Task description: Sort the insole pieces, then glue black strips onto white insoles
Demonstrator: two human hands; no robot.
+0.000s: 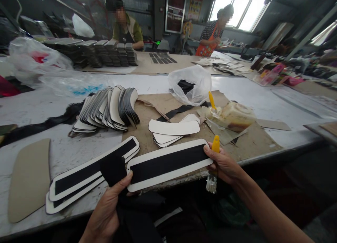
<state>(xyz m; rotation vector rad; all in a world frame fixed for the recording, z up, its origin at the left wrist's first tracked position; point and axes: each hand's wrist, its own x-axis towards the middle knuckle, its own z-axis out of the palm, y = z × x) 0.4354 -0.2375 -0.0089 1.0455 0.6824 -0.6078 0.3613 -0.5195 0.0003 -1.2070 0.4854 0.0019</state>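
Between my two hands a white curved panel with a black strip along its middle (168, 164) is held over the table's front edge. My left hand (106, 204) pinches its left end, thumb on top. My right hand (223, 162) grips the right end and also carries a yellow-handled brush (216, 144), its glue-coated bristles hanging down. Left of the held panel lie similar panels with black strips (89, 169), overlapped, a black piece of fabric (113, 170) on them. Behind it, plain white curved panels (174, 127) rest in a small fanned pile.
A leaning stack of panels (107, 107) stands behind on the left. A glue container (237, 116) with another yellow-handled brush (211, 99) sits at right, near a plastic bag (189, 83). A beige panel (30, 179) lies far left. Two people work beyond.
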